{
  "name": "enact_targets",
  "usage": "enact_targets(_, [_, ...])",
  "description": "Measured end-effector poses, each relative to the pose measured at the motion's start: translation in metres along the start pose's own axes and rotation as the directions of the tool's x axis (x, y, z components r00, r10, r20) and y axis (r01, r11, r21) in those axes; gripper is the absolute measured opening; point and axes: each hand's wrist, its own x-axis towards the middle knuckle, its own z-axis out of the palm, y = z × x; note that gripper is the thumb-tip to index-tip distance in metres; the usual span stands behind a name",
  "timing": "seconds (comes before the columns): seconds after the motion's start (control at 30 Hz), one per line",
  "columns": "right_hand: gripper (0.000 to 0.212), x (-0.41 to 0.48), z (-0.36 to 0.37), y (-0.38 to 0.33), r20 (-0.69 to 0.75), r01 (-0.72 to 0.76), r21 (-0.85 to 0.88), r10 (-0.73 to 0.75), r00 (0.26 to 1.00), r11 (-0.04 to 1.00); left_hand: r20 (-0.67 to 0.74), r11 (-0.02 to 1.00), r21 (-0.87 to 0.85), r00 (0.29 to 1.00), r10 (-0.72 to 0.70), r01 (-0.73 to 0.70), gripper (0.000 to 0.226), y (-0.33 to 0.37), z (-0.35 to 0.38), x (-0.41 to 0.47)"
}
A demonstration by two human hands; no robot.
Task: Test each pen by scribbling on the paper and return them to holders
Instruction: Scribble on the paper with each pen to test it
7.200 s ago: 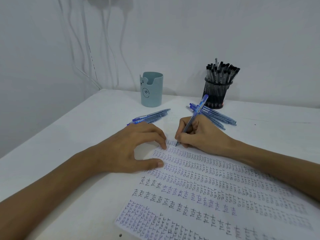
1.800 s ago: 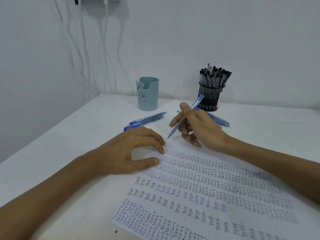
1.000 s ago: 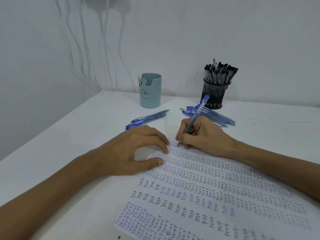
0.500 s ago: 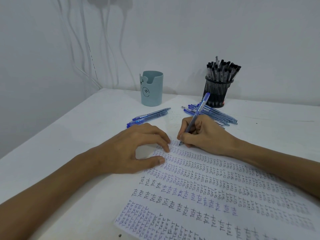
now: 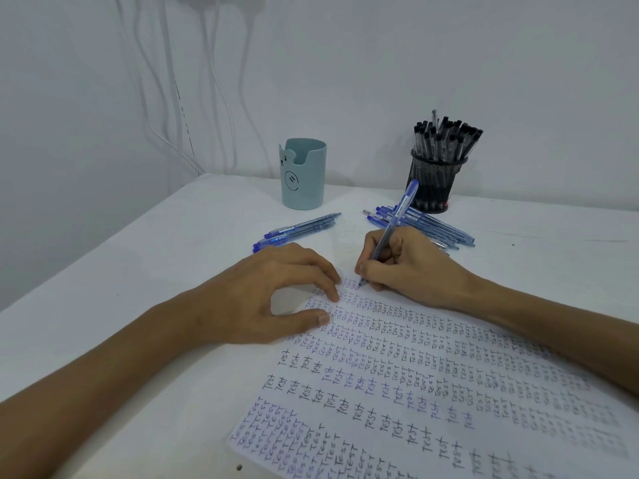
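Compared with the frame from nearly two seconds before, when it was held lifted off the sheet, the translucent blue plastic pen (image 5: 394, 223) is now set with its tip on the top row of writing. It is gripped by the fingers and thumb of the right hand (image 5: 411, 264). Since half a second ago little is changed. The white sheet of paper (image 5: 432, 392), covered in rows of handwritten "TEST", is pressed at its upper left corner by the fingertips and thumb of the left hand (image 5: 269, 295), in which nothing is grasped.

On the white tabletop (image 5: 138, 288), a pale teal cylindrical holder with a bear face (image 5: 303, 174) is stood at eleven o'clock from the hands, with a few loose blue pens (image 5: 297, 229) laid before it. At one o'clock a black wire-mesh holder (image 5: 434, 181) is packed with black-capped pens (image 5: 446, 138); a pile of blue pens (image 5: 435, 226) is laid at its foot. A plain white wall (image 5: 380, 63) is seen behind, with white cables (image 5: 214, 81) hung at eleven o'clock.
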Motion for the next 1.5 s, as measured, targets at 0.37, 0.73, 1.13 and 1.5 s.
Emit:
enact_targets(0.37, [0.008,0.0,0.0,0.0,-0.02,0.012,-0.012,-0.012,1.0,1.0,0.006,1.0,-0.001,1.0,0.0,0.0,0.025,0.002,-0.001,0.0])
enact_targets(0.73, [0.009,0.001,0.001,0.001,-0.044,0.014,-0.037,-0.015,0.999,0.999,0.0,1.0,0.001,1.0,-0.001,0.001,0.024,0.001,0.0,0.0])
enact_targets(1.13, [0.033,0.007,-0.005,0.001,-0.074,-0.116,0.451,0.167,0.983,0.885,-0.003,1.0,-0.011,1.0,-0.003,0.003,0.024,0.0,0.0,-0.001])
enact_targets(1.5, [0.039,0.009,-0.008,-0.009,-0.054,-0.187,0.589,0.269,0.962,0.786,-0.005,1.0,-0.011,1.0,-0.001,0.001,0.023,-0.001,0.0,0.0])
